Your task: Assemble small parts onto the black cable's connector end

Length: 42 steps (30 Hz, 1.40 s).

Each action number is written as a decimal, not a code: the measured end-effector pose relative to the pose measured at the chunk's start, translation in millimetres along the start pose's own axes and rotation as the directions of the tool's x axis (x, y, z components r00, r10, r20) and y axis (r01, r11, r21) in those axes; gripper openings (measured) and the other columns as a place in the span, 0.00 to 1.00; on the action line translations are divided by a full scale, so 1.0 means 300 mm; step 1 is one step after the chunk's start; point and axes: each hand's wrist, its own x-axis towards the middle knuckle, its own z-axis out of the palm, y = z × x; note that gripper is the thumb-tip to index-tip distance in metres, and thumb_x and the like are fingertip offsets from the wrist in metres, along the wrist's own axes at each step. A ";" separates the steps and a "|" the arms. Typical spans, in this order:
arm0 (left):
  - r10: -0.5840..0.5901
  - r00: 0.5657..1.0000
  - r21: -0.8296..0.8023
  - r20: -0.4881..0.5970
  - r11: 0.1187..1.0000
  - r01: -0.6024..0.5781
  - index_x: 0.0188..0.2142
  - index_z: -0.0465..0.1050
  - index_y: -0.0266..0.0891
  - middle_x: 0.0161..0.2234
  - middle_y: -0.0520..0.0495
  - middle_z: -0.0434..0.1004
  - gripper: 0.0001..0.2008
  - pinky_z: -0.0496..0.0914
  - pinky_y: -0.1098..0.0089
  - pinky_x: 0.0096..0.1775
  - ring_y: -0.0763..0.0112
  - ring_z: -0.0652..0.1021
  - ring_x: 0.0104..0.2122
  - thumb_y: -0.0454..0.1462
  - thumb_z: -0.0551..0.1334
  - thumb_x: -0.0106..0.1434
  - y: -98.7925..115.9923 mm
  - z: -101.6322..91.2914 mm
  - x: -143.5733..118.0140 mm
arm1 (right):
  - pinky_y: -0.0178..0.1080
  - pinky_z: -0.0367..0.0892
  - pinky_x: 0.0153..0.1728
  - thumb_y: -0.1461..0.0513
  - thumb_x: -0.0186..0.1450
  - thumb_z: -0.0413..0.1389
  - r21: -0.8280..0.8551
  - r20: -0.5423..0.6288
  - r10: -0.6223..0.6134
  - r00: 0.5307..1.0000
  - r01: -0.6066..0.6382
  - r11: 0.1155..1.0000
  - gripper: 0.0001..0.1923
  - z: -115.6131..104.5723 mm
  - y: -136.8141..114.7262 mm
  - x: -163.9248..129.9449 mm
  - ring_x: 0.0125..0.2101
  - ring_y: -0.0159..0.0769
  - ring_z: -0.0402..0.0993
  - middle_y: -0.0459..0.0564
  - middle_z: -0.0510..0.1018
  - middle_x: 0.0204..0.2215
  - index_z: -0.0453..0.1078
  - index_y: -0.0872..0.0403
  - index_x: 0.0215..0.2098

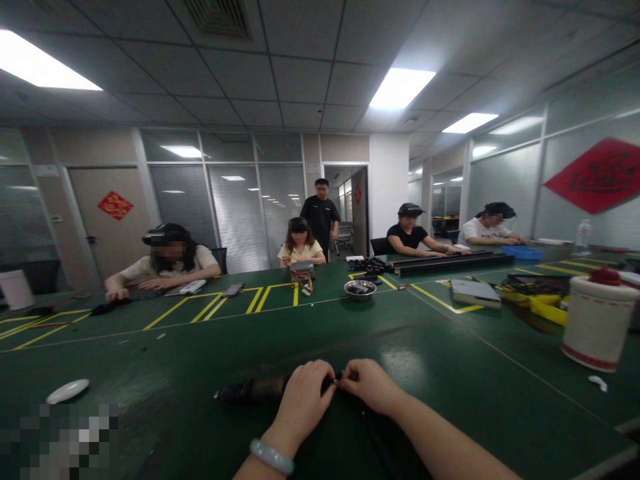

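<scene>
Close in front of me on the green table [200, 353] lies a dark, elongated cylindrical tool [257, 390]. It has a brownish middle section and a small pale tip pointing left. My left hand [307, 393], with a pale bangle at the wrist, is closed around its right end. Against it, my right hand [367, 383] has thumb and fingers pinched at that same end, where a small dark piece with a shiny spot shows between the fingertips. Exactly what the right fingers grip is mostly hidden. A thin dark cord or rod [373, 433] runs below my right wrist.
A metal bowl [360, 289] with dark parts stands ahead. To the right are a white canister [597, 327], a yellow tray [547, 309] and a grey box [475, 293]. A white oval object [69, 391] lies left. Several people are across the table.
</scene>
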 end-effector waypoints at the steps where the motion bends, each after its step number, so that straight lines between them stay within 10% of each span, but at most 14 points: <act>1: 0.008 1.000 -0.003 -0.001 1.000 -0.008 0.39 0.70 0.43 0.40 0.50 0.72 0.06 0.61 0.67 0.44 0.66 0.71 0.41 0.36 0.56 0.63 -0.002 0.000 0.000 | 0.30 0.58 0.25 0.58 0.60 0.59 -0.001 0.001 0.002 1.000 -0.002 1.000 0.07 0.000 0.000 0.000 0.27 0.31 0.71 0.45 0.78 0.27 0.74 0.54 0.31; 42: 0.019 0.999 0.022 -0.041 1.000 -0.018 0.41 0.70 0.45 0.41 0.51 0.73 0.08 0.61 0.67 0.44 0.66 0.71 0.41 0.36 0.59 0.60 -0.010 0.013 0.002 | 0.30 0.57 0.25 0.57 0.60 0.60 -0.021 -0.001 0.008 1.000 -0.008 1.000 0.08 -0.003 -0.006 -0.002 0.28 0.32 0.72 0.46 0.79 0.27 0.76 0.54 0.32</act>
